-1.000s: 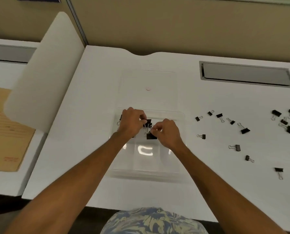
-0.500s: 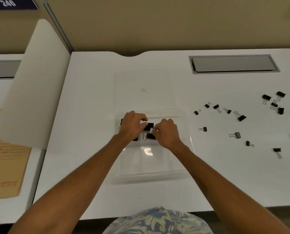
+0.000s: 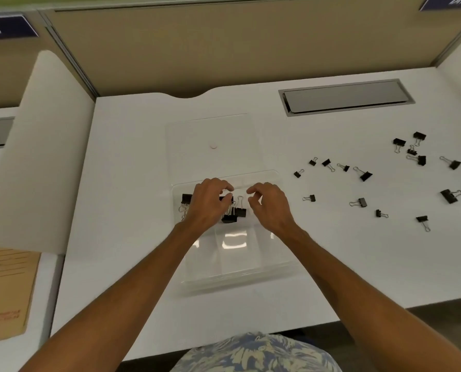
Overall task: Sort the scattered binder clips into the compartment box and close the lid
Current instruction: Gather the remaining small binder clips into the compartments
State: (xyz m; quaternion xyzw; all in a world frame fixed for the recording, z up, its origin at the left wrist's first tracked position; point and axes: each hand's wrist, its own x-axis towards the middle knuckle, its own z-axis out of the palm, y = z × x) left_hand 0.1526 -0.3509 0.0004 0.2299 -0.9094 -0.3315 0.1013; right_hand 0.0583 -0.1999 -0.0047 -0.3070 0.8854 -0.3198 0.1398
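Clear plastic, the compartment box (image 3: 240, 267) sits open on the white bench (image 3: 132, 183), its lid (image 3: 213, 130) laid flat behind it. Black binder clips (image 3: 233, 213) lie in its far compartments. The left hand (image 3: 208, 205) and right hand (image 3: 271, 206) hover over them, fingers loosely curled and parted, gripping nothing. More scattered clips (image 3: 363, 174) lie to the right on the bench.

One head cam, looks fwd/down, close over white desk (image 3: 132, 183).
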